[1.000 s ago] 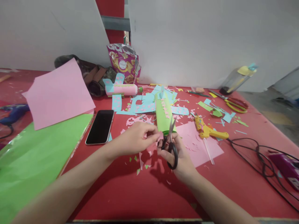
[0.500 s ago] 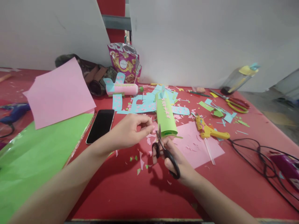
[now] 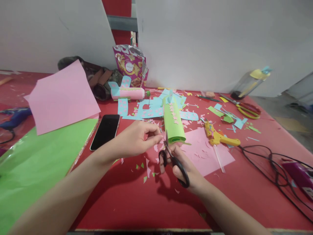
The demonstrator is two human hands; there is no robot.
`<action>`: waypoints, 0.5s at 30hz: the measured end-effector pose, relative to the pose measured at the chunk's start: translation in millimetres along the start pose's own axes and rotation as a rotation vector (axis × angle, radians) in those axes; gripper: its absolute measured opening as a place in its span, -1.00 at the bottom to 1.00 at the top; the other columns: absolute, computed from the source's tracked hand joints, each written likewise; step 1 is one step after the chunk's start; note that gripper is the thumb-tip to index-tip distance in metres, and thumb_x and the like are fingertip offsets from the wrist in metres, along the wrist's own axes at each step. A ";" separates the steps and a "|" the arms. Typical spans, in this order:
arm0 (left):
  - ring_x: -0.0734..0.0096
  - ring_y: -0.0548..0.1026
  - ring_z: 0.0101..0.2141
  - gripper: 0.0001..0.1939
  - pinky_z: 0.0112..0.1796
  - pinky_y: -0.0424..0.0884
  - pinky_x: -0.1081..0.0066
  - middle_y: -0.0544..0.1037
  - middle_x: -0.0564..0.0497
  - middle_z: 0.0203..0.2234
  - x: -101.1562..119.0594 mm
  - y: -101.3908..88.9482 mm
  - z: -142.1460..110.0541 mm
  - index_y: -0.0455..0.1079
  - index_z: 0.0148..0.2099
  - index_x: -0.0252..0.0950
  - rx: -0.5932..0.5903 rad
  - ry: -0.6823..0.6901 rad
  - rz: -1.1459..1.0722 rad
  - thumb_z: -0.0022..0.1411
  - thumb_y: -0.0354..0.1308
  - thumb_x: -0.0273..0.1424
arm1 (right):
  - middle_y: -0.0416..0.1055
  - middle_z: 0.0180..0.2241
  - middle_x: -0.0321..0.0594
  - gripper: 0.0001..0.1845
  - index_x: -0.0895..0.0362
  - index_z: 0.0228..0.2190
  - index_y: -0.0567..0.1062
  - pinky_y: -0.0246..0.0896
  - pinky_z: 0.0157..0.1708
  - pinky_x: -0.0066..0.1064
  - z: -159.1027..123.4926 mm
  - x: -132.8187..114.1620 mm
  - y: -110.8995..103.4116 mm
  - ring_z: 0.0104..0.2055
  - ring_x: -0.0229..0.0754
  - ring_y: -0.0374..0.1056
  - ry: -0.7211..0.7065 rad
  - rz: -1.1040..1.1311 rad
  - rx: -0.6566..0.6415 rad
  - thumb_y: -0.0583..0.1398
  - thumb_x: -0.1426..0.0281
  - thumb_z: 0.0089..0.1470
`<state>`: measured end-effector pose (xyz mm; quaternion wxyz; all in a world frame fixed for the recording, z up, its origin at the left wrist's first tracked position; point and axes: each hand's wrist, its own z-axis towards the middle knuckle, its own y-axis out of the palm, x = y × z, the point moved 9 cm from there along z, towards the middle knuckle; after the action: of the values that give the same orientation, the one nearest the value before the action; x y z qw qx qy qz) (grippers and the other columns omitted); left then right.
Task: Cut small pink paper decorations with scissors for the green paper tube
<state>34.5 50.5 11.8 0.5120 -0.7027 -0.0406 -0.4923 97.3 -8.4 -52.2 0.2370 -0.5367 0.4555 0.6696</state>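
Observation:
My right hand (image 3: 184, 164) grips black-handled scissors (image 3: 179, 169), fingers through the loops and blades pointing up and away from me. Close to the blade tips, my left hand (image 3: 139, 138) is closed in a pinch on a tiny piece of pink paper (image 3: 161, 136), mostly hidden by the fingertips. Just beyond the scissors lies a green paper-covered tube (image 3: 174, 125) with a row of small pink cutouts along its top and a blue fin at its far end. Blue paper strips (image 3: 151, 112) with pink cutouts stick out at its sides. Pink paper scraps lie around it.
A phone (image 3: 105, 132), green sheets (image 3: 49, 163) and pink sheets (image 3: 65, 98) lie left. Behind are a pink-covered bottle (image 3: 129, 93) and a snack bag (image 3: 132, 67). Right are a yellow glue gun (image 3: 220, 138), its black cable (image 3: 271, 163), pliers-like red-and-yellow handles (image 3: 249, 109) and a clear bottle (image 3: 249, 85).
My left hand has shifted very slightly toward the scissors, still pinching. The scissors have barely moved in my right hand. Everything else on the table stays where it was.

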 end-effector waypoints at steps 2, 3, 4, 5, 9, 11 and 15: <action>0.60 0.21 -0.58 -0.75 -0.50 0.16 0.56 0.28 0.12 -0.66 0.4 -0.1 -0.3 0.19 -0.56 -0.34 -0.006 -0.002 0.005 0.14 -0.07 -0.37 | 0.13 -0.47 -0.34 -0.58 0.06 -0.42 0.09 0.06 -0.42 -0.41 -0.5 0.3 -0.1 -0.46 -0.31 0.12 0.002 0.001 0.005 0.17 0.07 -0.12; 0.60 0.21 -0.58 -0.75 -0.50 0.16 0.56 0.28 0.12 -0.66 0.6 -0.3 -0.3 0.19 -0.56 -0.34 -0.009 -0.002 0.009 0.13 -0.07 -0.38 | 0.13 -0.47 -0.35 -0.58 0.06 -0.42 0.10 0.06 -0.42 -0.41 -0.8 0.1 0.1 -0.46 -0.32 0.12 0.005 0.003 0.008 0.17 0.07 -0.13; 0.60 0.21 -0.58 -0.75 -0.50 0.16 0.56 0.28 0.12 -0.66 0.8 -0.5 -0.4 0.19 -0.56 -0.34 -0.011 0.000 0.014 0.13 -0.07 -0.38 | 0.13 -0.47 -0.35 -0.58 0.06 -0.42 0.11 0.06 -0.43 -0.41 -1.0 -0.3 0.2 -0.46 -0.32 0.12 0.008 0.005 0.012 0.18 0.07 -0.13; 0.60 0.22 -0.58 -0.76 -0.50 0.16 0.56 0.29 0.12 -0.66 1.2 -0.8 -0.4 0.19 -0.56 -0.34 -0.011 0.005 0.019 0.13 -0.07 -0.38 | 0.13 -0.48 -0.35 -0.58 0.06 -0.43 0.11 0.06 -0.43 -0.41 -1.0 -0.9 0.5 -0.47 -0.32 0.13 0.011 0.005 0.013 0.18 0.07 -0.14; 0.58 0.23 -0.56 -0.75 -0.49 0.16 0.55 0.31 0.11 -0.64 -0.2 -3.6 -0.2 0.23 -0.54 -0.35 0.009 0.007 0.031 0.14 -0.07 -0.36 | 0.15 -0.49 -0.35 -0.57 0.06 -0.45 0.13 0.08 -0.44 -0.41 -0.4 -3.3 -0.1 -0.48 -0.32 0.15 0.023 -0.003 0.034 0.20 0.07 -0.17; 0.59 0.21 -0.57 -0.75 -0.50 0.15 0.55 0.28 0.11 -0.65 -2.4 -5.3 -0.1 0.23 -0.53 -0.35 0.023 -0.014 0.033 0.14 -0.08 -0.35 | 0.17 -0.48 -0.35 -0.57 0.07 -0.46 0.13 0.10 -0.44 -0.41 -0.1 -3.3 -1.6 -0.47 -0.32 0.16 0.028 -0.002 0.054 0.20 0.07 -0.17; 0.59 0.19 -0.57 -0.74 -0.51 0.14 0.56 0.26 0.11 -0.65 -2.3 -4.2 0.3 0.21 -0.54 -0.35 0.014 -0.021 0.046 0.14 -0.08 -0.35 | 0.19 -0.46 -0.35 -0.59 0.06 -0.45 0.14 0.12 -0.45 -0.43 -0.3 -4.6 -8.8 -0.47 -0.33 0.17 -0.006 0.000 0.139 0.23 0.13 -0.17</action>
<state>31.2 53.7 13.0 0.5276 -0.7050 -0.0330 -0.4727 105.9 -3.7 -51.0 0.2749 -0.5169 0.5003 0.6379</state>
